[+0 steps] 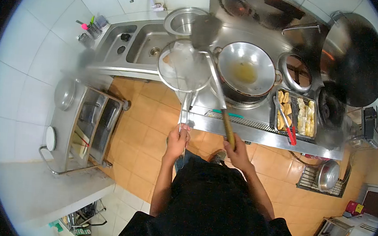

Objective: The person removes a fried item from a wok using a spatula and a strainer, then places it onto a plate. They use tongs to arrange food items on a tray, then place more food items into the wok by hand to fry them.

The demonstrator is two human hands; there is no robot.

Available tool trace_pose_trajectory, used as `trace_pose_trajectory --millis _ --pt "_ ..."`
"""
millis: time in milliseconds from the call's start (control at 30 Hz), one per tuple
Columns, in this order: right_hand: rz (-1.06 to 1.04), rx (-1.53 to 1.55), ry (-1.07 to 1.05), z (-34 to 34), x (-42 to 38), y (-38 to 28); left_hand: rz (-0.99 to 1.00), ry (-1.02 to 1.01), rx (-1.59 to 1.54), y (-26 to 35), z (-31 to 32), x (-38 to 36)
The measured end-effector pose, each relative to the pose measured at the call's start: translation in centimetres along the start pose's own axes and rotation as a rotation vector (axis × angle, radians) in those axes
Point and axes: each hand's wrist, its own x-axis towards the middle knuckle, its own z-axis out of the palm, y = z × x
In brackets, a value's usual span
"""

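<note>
My left hand (177,141) is closed round the handle of a round mesh strainer (183,70), which is held up in front of the counter edge near the sink. A small brownish piece shows in the strainer at its left. My right hand (238,153) grips the wooden handle of a metal spatula (217,78). Its broad blade is raised beside the strainer's upper right edge, partly over a steel bowl (179,22). Right of the spatula, a wok (232,54) with some yellowish liquid at its bottom sits on the stove.
A tray (295,96) of folded food pieces, with red-handled tongs (292,135) on it, lies right of the wok. A large dark wok (360,61) leans at the back right. The sink (136,52) is at left; a steel cart (73,126) stands at far left.
</note>
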Motion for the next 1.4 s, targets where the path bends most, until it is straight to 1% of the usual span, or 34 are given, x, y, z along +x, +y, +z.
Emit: trace_pose_trajectory --millis 67,100,167,200,267,333,400,533,567,633,667,733,833,867,933,967,1033,1167,1233,1333,1367,1400 --pt "0.154 0.164 0.091 0.6 0.3 -0.3 -0.016 -0.026 0.039 -0.3 -2.8 0.6" --pt "0.172 0.189 0.165 1.2 0.8 0.1 0.007 -0.061 0.079 -0.4 -4.0 0.7" --pt "0.425 0.278 0.207 1.8 1.6 -0.2 0.029 -0.108 0.114 -0.1 -6.9 1.5" --pt "0.427 0.273 0.219 2.7 2.1 -0.5 0.022 -0.159 0.139 0.5 -8.5 2.1" --pt "0.429 0.248 0.444 5.1 3.0 -1.2 0.010 -0.228 0.163 1.6 -11.6 3.6" --pt "0.466 0.262 0.505 7.7 3.5 -2.1 0.005 -0.331 0.230 2.6 -14.8 5.1" --pt "0.492 0.276 0.589 10.1 4.5 -2.9 0.010 -0.382 0.257 3.4 -17.6 6.9" --pt "0.508 0.241 0.669 14.0 5.5 -4.3 0.010 -0.501 0.328 4.9 -21.3 10.2" --pt "0.507 0.242 0.697 14.7 5.6 -4.9 0.019 -0.527 0.331 4.9 -21.8 11.3" --pt "0.511 0.319 0.667 15.6 6.0 -5.8 0.231 -0.548 0.409 4.7 -22.2 13.5" --pt "0.509 0.316 0.683 16.0 6.0 -6.1 0.237 -0.563 0.405 4.7 -22.3 14.3" --pt "0.508 0.418 0.678 16.7 6.3 -6.5 0.338 -0.610 0.357 5.2 -22.1 15.6" --pt "0.520 0.444 0.747 17.3 6.9 -7.1 0.359 -0.658 0.315 4.8 -21.8 17.0" --pt "0.521 0.444 0.758 17.6 7.2 -7.3 0.361 -0.669 0.314 4.7 -21.8 17.1" --pt "0.529 0.459 0.798 18.3 7.6 -7.9 0.237 -0.690 0.280 4.9 -21.9 17.1" --pt "0.530 0.459 0.808 18.6 7.6 -7.9 0.238 -0.700 0.280 4.9 -22.0 17.3" --pt "0.540 0.459 0.825 19.1 7.6 -7.8 0.119 -0.706 0.264 4.6 -22.5 17.6" --pt "0.552 0.452 0.821 20.1 7.6 -7.7 0.185 -0.646 0.293 3.5 -23.5 18.5" --pt "0.575 0.456 0.793 20.2 7.7 -7.5 0.105 -0.629 0.272 4.2 -23.9 18.7" --pt "0.564 0.450 0.773 20.2 8.1 -7.4 0.049 -0.633 0.232 4.2 -24.4 19.1" --pt "0.568 0.453 0.773 20.1 8.2 -7.2 0.046 -0.634 0.235 4.2 -24.4 19.1" --pt "0.565 0.462 0.781 19.9 8.3 -7.1 0.083 -0.616 0.244 4.3 -24.2 19.1"
